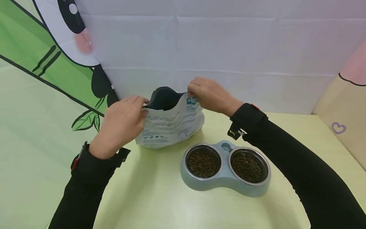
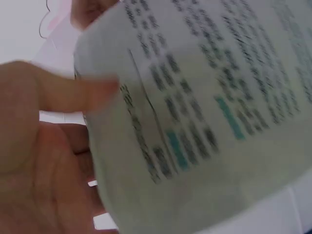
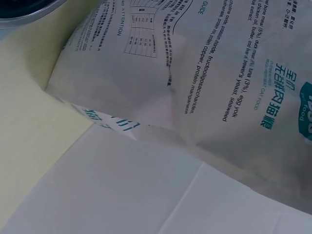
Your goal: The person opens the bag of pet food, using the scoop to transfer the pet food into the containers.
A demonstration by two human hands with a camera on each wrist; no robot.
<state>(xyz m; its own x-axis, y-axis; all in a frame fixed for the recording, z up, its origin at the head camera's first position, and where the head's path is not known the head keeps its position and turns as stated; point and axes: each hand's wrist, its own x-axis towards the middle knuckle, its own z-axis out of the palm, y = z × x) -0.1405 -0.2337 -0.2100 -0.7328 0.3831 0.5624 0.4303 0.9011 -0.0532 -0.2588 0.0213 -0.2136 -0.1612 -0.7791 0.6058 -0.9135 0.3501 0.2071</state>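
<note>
A white cat food bag [image 1: 168,127] with dark and teal print stands at the back of the table, its mouth gaping to show a dark inside. My left hand [image 1: 123,122] pinches the left end of the bag's top edge; in the left wrist view the thumb [image 2: 83,92] lies over the printed face of the bag [image 2: 195,122]. The right end of that edge is held by my right hand [image 1: 213,95]. In the right wrist view only the printed bag [image 3: 204,87] shows, the hand being out of frame.
In front of the bag, a light blue double feeder [image 1: 226,183] holds two steel bowls, the left bowl [image 1: 203,160] and the right bowl [image 1: 249,166], both with brown kibble. White cloth [image 1: 228,47] hangs behind the table [image 1: 160,197]; a green patterned cloth [image 1: 37,111] is at left.
</note>
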